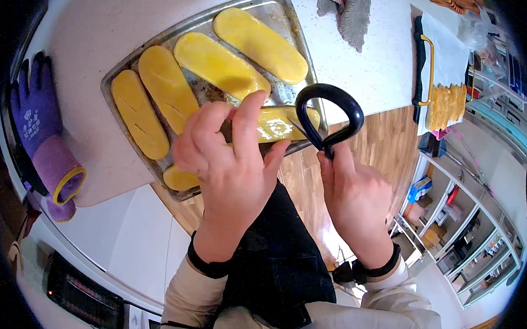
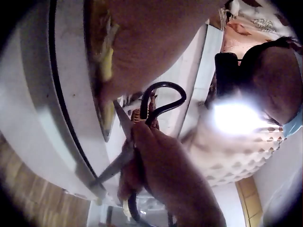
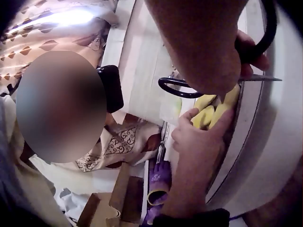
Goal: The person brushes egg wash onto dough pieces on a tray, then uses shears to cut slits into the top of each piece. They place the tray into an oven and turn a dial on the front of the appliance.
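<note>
Black-handled scissors [image 1: 331,91] are in my right hand [image 1: 356,189], which grips them near the pivot with one handle loop standing up. Their blades are spread, as the left wrist view shows, and one blade tip is at the near glazed yellow dough piece [image 1: 277,127]. My left hand [image 1: 226,154] hovers over the front of the metal tray [image 1: 281,18], fingers spread, thumb at that piece's edge. Several other oblong dough pieces lie behind and to the left. Short slits mark the leftmost piece [image 1: 137,112] and its neighbour [image 1: 170,90].
Purple gloves [image 1: 36,119] lie at the left edge of the white table [image 1: 81,39]. A grey cloth [image 1: 353,21] is at the back. On the right, a tray with yellow handles [image 1: 426,71] bears browned baked pieces [image 1: 445,105]. White shelves [image 1: 467,214] stand beyond the wooden floor.
</note>
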Demonstrator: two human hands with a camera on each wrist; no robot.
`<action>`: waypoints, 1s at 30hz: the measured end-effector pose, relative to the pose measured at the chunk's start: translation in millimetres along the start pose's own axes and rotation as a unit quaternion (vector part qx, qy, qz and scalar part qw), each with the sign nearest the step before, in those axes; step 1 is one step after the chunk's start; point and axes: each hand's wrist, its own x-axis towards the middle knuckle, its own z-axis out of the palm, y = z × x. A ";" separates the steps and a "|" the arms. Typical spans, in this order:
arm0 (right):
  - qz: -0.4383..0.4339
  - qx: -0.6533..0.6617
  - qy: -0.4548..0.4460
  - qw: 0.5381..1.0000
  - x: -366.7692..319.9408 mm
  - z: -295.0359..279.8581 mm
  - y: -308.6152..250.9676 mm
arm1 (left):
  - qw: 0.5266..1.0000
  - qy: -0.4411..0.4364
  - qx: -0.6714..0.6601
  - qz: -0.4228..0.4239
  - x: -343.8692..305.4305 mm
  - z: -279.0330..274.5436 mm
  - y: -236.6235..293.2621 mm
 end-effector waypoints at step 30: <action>0.206 0.278 -0.021 0.938 -35.1 -1.1 57.4 | 0.998 -0.032 -0.006 -0.061 -12.1 -41.2 -19.7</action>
